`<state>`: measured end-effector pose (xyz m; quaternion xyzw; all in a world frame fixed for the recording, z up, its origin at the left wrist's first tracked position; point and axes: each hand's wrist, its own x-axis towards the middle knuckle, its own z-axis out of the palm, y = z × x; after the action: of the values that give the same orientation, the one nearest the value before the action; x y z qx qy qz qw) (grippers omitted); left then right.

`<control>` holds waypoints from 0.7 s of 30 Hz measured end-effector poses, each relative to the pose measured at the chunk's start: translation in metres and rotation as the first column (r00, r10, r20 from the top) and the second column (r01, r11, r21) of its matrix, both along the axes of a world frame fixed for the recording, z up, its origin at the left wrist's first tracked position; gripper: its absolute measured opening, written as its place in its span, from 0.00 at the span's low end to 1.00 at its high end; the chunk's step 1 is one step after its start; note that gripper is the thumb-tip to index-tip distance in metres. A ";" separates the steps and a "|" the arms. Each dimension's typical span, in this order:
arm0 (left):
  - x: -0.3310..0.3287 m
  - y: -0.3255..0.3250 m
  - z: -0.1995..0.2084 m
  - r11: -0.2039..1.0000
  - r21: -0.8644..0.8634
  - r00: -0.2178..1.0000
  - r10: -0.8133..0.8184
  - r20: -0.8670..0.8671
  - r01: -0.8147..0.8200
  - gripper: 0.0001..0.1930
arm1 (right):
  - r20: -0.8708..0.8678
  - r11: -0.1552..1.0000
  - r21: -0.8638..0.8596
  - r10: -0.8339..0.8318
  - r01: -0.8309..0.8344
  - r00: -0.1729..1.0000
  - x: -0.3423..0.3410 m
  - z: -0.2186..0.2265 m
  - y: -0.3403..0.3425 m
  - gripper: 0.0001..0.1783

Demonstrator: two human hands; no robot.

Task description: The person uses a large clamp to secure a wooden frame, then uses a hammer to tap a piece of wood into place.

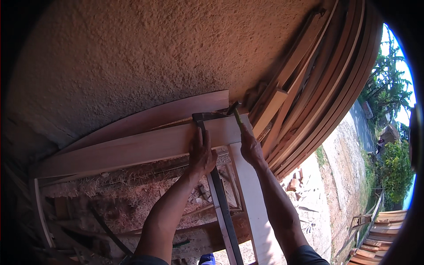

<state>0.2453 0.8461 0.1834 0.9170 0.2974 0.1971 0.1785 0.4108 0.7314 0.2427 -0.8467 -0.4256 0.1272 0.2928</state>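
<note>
Holding the dark metal bar (222, 198) near its hooked upper end, the left hand (202, 154) has its fingers bent around it. The right hand (251, 149), just beside, has the fingers closed around the handle of a hammer (239, 118); how the hidden fingertips lie, I cannot tell. The hammer's head is very near to the bar's hook; whether they touch is not clear. Both tools are over a wooden frame, where a wide board (132, 148) meets a pale plank (252, 190). Lower down, wood shavings (145, 181) cover the ground. Behind stand a rough wall (132, 53) and, to the right, long stacked boards (338, 88). Farther away are green trees (388, 79).
</note>
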 end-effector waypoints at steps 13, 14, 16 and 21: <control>-0.002 0.003 -0.002 0.999 -0.031 1.000 0.012 -0.012 -0.012 0.40 | -0.061 0.996 0.004 -0.087 0.088 0.994 -0.013 0.017 0.000 0.27; 0.001 0.000 0.002 0.998 -0.058 1.000 -0.002 -0.008 0.002 0.40 | -0.019 0.997 0.037 -0.066 0.067 0.998 -0.006 0.005 -0.003 0.27; 0.003 -0.002 -0.001 1.000 -0.016 1.000 -0.004 0.010 0.004 0.40 | 0.016 0.998 0.040 -0.043 0.042 0.999 0.001 0.000 -0.002 0.27; 0.000 0.000 -0.007 1.000 0.014 1.000 0.007 0.011 -0.008 0.40 | -0.044 0.993 0.085 -0.079 0.083 0.996 -0.007 -0.003 -0.001 0.26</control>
<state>0.2453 0.8461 0.1769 0.9160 0.2984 0.2048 0.1731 0.4041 0.7309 0.2398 -0.8471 -0.3901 0.1137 0.3425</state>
